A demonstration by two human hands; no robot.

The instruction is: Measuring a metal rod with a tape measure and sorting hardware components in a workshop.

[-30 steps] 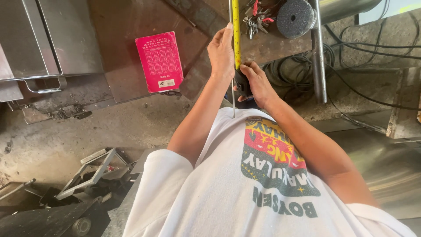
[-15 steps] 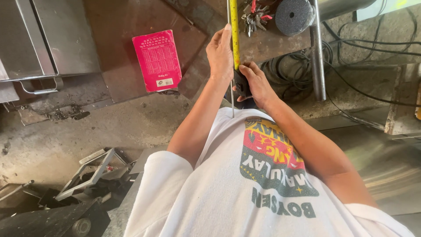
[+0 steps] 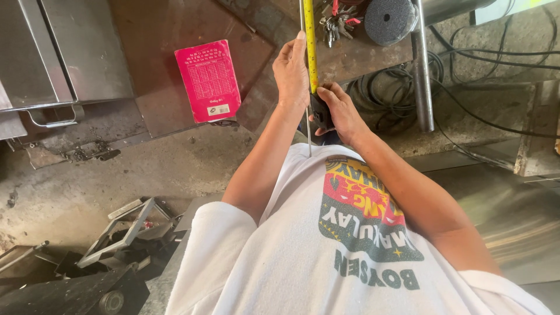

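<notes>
A yellow tape measure blade (image 3: 310, 44) runs up the middle of the view beside a thin metal rod (image 3: 305, 76). My left hand (image 3: 291, 73) presses the blade and rod together with its fingers stretched along them. My right hand (image 3: 338, 111) grips the dark tape measure case (image 3: 321, 114) just below, near my chest. Both arms reach forward over my white printed shirt.
A pink booklet (image 3: 208, 80) lies on a rusty steel plate (image 3: 169, 35). A bunch of keys (image 3: 335, 20) and a dark grinding disc (image 3: 388, 20) sit on the bench. Black cables (image 3: 466, 64), a steel pipe (image 3: 423, 70), steel cabinets (image 3: 52, 52) and scrap frames (image 3: 122, 230) surround me.
The view has shifted very slightly; both hands keep the same hold on the tape and rod.
</notes>
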